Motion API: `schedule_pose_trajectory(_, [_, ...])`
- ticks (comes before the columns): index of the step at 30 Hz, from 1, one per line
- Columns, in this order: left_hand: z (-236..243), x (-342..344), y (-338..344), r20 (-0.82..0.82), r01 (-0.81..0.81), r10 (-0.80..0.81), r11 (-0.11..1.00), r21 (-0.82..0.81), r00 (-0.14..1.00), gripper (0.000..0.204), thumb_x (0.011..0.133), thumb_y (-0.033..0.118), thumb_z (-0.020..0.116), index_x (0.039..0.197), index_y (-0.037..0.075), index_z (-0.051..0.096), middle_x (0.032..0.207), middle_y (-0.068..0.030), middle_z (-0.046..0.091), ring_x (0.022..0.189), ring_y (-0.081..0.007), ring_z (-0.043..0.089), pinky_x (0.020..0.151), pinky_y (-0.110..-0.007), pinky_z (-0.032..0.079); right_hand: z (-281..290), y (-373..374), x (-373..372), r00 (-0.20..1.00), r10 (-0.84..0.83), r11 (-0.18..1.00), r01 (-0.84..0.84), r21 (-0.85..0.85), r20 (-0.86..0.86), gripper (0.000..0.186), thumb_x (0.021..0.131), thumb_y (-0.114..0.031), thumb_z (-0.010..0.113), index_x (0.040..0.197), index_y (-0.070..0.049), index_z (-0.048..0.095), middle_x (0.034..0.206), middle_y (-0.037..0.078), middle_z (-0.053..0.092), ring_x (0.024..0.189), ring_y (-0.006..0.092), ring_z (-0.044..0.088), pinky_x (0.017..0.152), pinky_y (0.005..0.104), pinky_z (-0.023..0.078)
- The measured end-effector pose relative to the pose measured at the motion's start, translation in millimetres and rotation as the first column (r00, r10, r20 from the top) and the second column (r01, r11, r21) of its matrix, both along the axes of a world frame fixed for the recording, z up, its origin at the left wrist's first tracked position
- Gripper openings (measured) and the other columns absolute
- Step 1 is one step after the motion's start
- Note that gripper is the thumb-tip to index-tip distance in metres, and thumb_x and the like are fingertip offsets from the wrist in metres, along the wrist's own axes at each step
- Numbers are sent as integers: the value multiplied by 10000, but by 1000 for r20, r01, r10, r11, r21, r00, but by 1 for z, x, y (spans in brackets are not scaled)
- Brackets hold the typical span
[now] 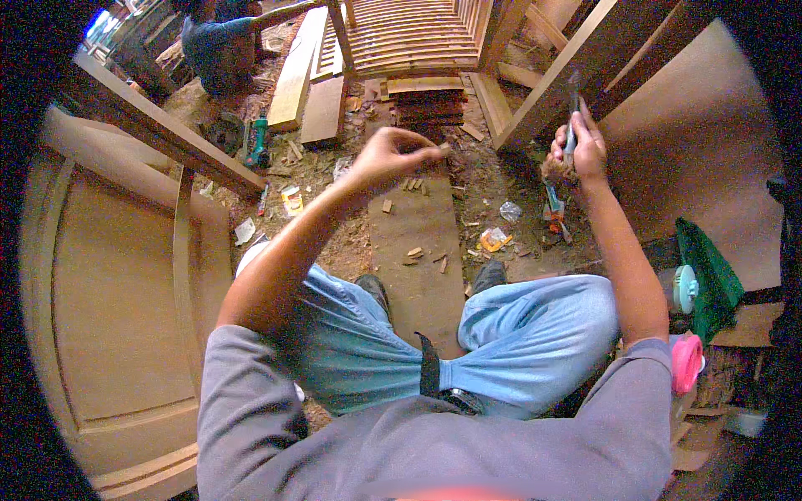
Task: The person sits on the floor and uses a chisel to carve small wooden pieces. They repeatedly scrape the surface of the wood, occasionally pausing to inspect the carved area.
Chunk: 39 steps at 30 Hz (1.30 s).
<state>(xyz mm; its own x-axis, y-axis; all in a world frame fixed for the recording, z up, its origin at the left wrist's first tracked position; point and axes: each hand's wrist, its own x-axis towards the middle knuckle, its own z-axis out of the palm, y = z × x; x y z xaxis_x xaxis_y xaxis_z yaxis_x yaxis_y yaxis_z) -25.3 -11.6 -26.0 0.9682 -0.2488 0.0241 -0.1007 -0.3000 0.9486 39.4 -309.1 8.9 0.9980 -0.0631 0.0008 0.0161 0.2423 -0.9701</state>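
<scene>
My left hand (394,159) is raised above the plank between my feet, its thumb and fingers pinched on a small pale wood piece (445,149), slightly blurred. My right hand (585,152) is closed round a hand tool (573,134) with a greyish shaft and a darker, blurred upper end; its exact kind is hard to make out. Under my left hand lies the long wooden plank (409,305), with several small wood pieces (413,252) scattered on it. Below my right hand a blue and orange tool (553,209) rests on the ground.
A panelled wooden door (125,292) stands at left, a large board (702,150) at right. Ahead are a slatted wooden frame (409,42) and stacked wood (428,104). A green power tool (258,140) lies at left. A person (217,54) crouches at far left.
</scene>
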Motion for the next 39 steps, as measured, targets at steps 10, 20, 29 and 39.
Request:
schedule_pose_trajectory(10, [19, 2, 14, -91, -227, 209, 927, -299, 974, 321, 846, 293, 670, 933, -16, 676, 834, -26, 648, 748, -76, 586, 669, -212, 465, -24, 46, -43, 704, 710, 552, -541, -634, 19, 431, 961, -174, 449, 1387, -196, 389, 566, -13, 451, 445, 79, 458, 388, 238, 444])
schedule_pose_trajectory(20, [5, 10, 13, 130, -187, 189, 982, -29, 973, 273, 828, 235, 663, 946, -10, 688, 802, -74, 688, 694, -114, 614, 662, -259, 494, -20, 58, -58, 672, 740, 570, -650, -503, -30, 427, 963, -193, 449, 1386, -181, 394, 587, -27, 447, 474, 64, 450, 413, 226, 435])
schedule_pose_trajectory(29, [14, 40, 13, 326, -338, 241, 897, 285, 914, 242, 778, 243, 670, 880, 28, 714, 746, -138, 689, 653, -200, 673, 667, -317, 525, -21, 90, -57, 816, 557, 751, -574, -328, -153, 375, 961, -180, 454, 1337, -172, 462, 612, 6, 480, 457, 92, 460, 379, 254, 436])
schedule_pose_trajectory(39, [7, 68, 8, 384, -385, 258, 871, 305, 887, 295, 718, 311, 724, 856, 50, 726, 737, -153, 685, 672, -217, 677, 692, -333, 523, -50, 74, -31, 940, 334, 863, -334, -380, -68, 392, 938, -123, 494, 1328, -144, 468, 650, 39, 549, 489, 129, 535, 385, 286, 464])
